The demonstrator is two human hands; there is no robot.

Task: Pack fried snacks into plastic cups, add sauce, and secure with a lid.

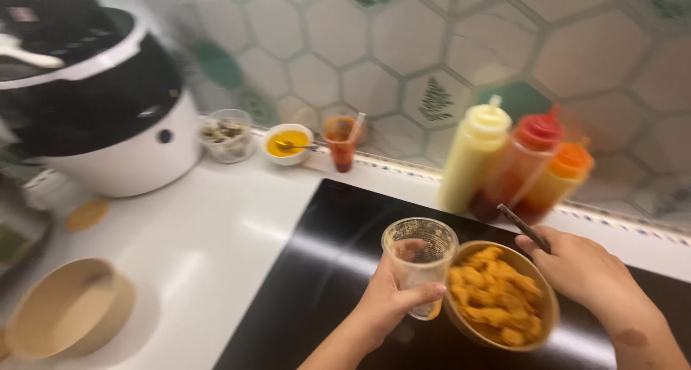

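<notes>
A clear plastic cup is held upright in the left hand, whose fingers are wrapped around its lower wall; a little orange matter is seen at its base. The cup is held just above the black glass hob, touching or nearly touching the rim of a round brown paper bowl filled with golden breaded pieces. A thin dark utensil is pinched in the fingers of the right hand, which rests at the far rim of that bowl; which kind of utensil it is cannot be told.

Behind the bowl, against the hexagon-tiled wall, three squeeze bottles are lined up: a pale yellow bottle, a red-capped bottle and an orange-capped bottle. No labels can be made out on them.

Farther left along the wall, on the white counter, a small clear cup of dark red sauce with a stick in it, a small white dish of yellow sauce with a spoon, and a clear tub of dark, blurred contents are set in a row. A large white and black cooker is placed at the left. An empty tan paper bowl lies near the front left edge, well apart from the hands.
</notes>
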